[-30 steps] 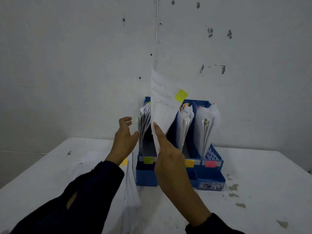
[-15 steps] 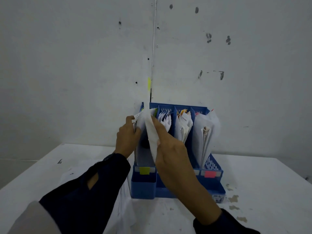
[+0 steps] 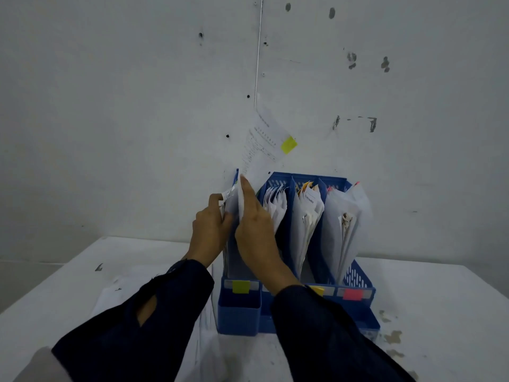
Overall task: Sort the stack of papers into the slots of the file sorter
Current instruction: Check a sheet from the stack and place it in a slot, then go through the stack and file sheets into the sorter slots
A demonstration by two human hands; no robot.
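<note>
While the left hand grips and spreads the papers filed just ahead of it, the right hand pinches the yellow-tabbed sheet standing half-inserted above its fingers, which could buckle against those edges.

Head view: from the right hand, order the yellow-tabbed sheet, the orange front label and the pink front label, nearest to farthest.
1. Yellow-tabbed sheet: held by the right hand, over the leftmost slot.
2. Orange front label: on the sorter front, beside the right sleeve.
3. Pink front label: rightmost on the front.
</note>
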